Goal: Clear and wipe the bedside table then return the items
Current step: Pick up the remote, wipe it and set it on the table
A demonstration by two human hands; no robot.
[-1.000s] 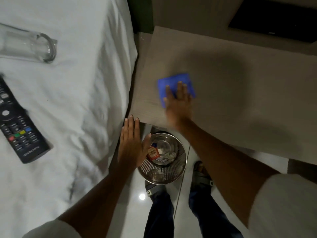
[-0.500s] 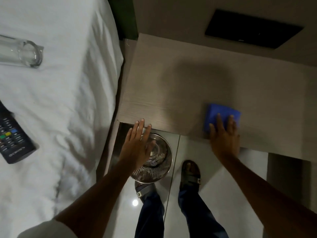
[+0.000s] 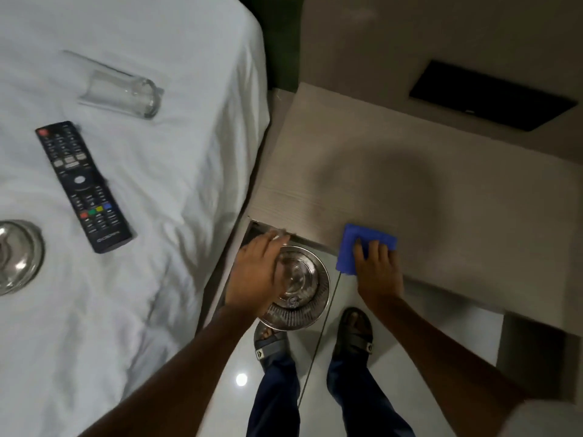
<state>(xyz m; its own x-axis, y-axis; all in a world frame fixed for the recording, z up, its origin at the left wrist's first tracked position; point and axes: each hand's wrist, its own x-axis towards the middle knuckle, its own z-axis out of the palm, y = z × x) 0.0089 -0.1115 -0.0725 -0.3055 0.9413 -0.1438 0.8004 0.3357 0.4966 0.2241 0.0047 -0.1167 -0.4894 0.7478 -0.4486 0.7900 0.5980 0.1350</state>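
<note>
The right hand is pressing a folded blue cloth flat against the bedside table, fingers spread over it rather than curled round it, so the palm is pushing it along instead of gripping. The cloth is sitting at the near edge of the tabletop, partly overhanging, which suggests the wipe is carrying dust off the front rather than round in circles.

The left hand is hovering just below that edge, over a steel bin standing on the floor. It is lying open, palm down or slightly cupped; motion blur at the fingertips is making it hard to say whether it is touching the table's edge. Its place there looks meant to catch or steer crumbs into the bin.

The tabletop is bare, and the things that belong on it are lying well apart on the white bed to the left: a glass tumbler on its side, a black remote just below it, and a glass lid or ashtray at the frame's edge. Laying them on the soft sheet is keeping them within reach and clear of the damp surface.

By my reading, the clearing is done, the wiping is near its close, and the returning is not yet begun.
</note>
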